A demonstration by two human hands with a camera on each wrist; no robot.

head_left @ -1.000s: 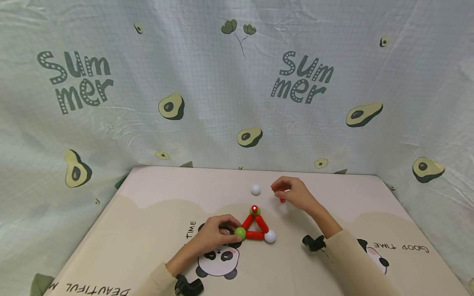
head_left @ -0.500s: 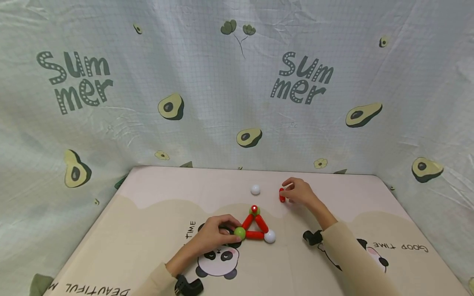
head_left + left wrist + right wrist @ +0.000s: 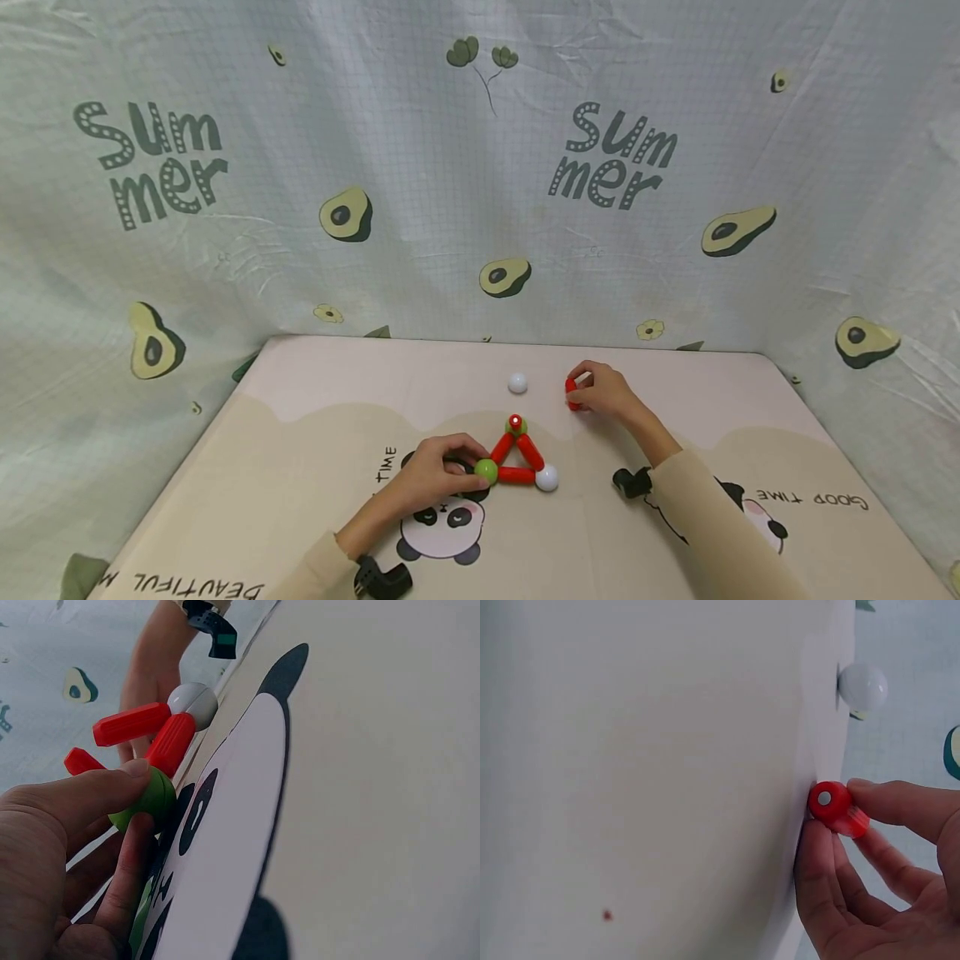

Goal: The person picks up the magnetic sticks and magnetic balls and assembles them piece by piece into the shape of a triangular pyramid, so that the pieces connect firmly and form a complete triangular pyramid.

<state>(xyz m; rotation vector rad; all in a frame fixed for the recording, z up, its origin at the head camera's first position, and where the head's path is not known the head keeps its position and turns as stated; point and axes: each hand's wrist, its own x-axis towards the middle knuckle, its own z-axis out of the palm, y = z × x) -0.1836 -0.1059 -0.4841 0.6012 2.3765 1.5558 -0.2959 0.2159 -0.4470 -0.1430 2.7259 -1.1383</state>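
In the head view my left hand (image 3: 435,473) pinches a green ball (image 3: 486,472) at the near left corner of a triangle of red magnetic rods (image 3: 516,476). A white ball (image 3: 547,477) makes the near right corner. At the far corner, another red rod (image 3: 515,422) stands on end and partly covers a green ball. The left wrist view shows thumb and finger on the green ball (image 3: 159,796). Farther back, my right hand (image 3: 606,393) holds a loose red magnetic rod (image 3: 831,796) between thumb and fingers, close against the tabletop; its silver tip faces the right wrist camera.
A loose white ball (image 3: 517,383) lies on the table beyond the triangle, left of my right hand. The table (image 3: 315,467) has a panda-printed cover. Behind it hangs a patterned curtain (image 3: 420,167). Each wrist wears a black camera mount (image 3: 632,482).
My right hand has shifted slightly right, and its fingers have closed on the red magnetic rod, which stays about where it was. My left hand and the triangle have not moved.
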